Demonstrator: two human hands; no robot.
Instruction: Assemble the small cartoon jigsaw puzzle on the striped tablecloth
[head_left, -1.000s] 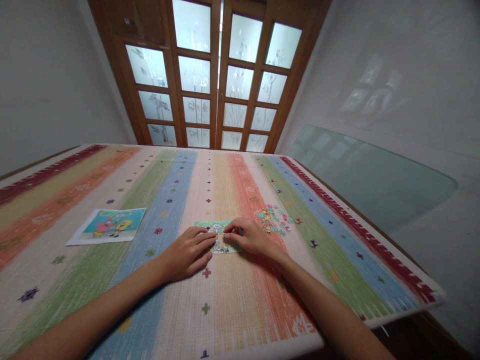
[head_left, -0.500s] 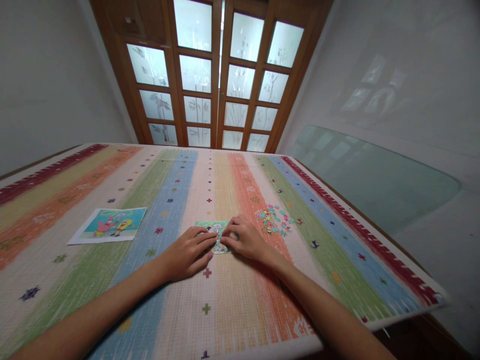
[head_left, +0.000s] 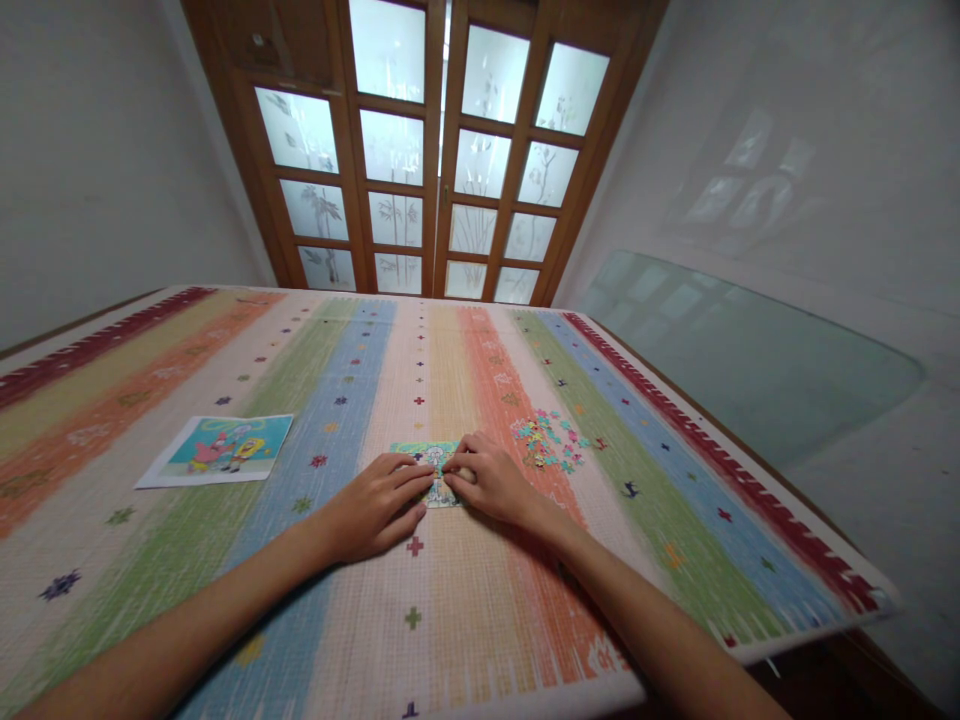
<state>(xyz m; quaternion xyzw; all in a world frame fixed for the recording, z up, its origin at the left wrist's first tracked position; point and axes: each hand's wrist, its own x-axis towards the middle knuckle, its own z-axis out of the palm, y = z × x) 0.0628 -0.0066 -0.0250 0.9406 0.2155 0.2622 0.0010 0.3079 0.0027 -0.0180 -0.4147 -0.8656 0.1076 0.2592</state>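
Observation:
A small puzzle board (head_left: 434,493) with a green rim and a line drawing lies on the striped tablecloth in front of me. My left hand (head_left: 384,502) rests on its left part, fingers stretched out flat toward the middle. Over the right part is my right hand (head_left: 491,477), its fingers bent and drawn together, fingertips touching the board. Whatever they may pinch is hidden. Both hands cover much of the board. Just beyond my right hand, several loose puzzle pieces (head_left: 551,440) in turquoise, pink and yellow are spread in a pile.
To the left lies a printed cartoon picture (head_left: 232,447) on white paper. The striped tablecloth (head_left: 360,640) covers the whole table. A glass panel (head_left: 750,340) leans by the right wall, and wooden doors with frosted panes (head_left: 395,147) stand behind the table.
My right hand's fingers have shifted slightly and curled closer together over the board. My left hand, the loose pieces and the printed picture stay where they were.

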